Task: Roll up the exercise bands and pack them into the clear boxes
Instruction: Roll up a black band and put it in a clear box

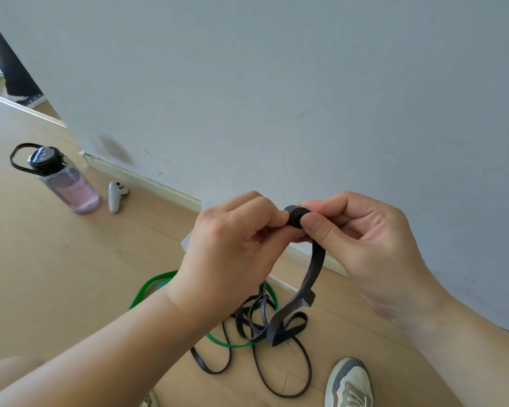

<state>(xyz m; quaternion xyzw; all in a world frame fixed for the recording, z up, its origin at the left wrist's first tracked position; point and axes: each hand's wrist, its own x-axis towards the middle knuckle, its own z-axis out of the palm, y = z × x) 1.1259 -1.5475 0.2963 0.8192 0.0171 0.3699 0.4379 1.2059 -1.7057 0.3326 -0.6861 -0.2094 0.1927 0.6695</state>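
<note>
The black band (pixel 316 265) is held up in the middle of the view, in front of the wall (pixel 276 83). Its top end is wound into a small tight coil (pixel 296 216). The left hand (pixel 232 239) has its grip clamped on the coil's left side, fingers curled in and fingertips pressed to it. The right hand (pixel 365 239) pinches the coil's right side, with the thumb across the near face and the forefinger over the top. The unrolled part of the band hangs down from the coil, twists once and ends in loose folds on the wooden floor (pixel 56 274).

Beneath the hands, a green band (pixel 147 289) lies in a loop on the floor, partly hidden by the left forearm. Several thin dark bands (pixel 306 362) sprawl in tangled loops over and beside it (how many, I cannot tell).

At the near right edge of the tangle is a grey and white shoe (pixel 348 383). Far to the left, well apart from the bands, a clear water bottle (pixel 68 183) with a black lid and carry loop stands upright. A white controller (pixel 115 195) lies just to its right, near the skirting board (pixel 159 183).
</note>
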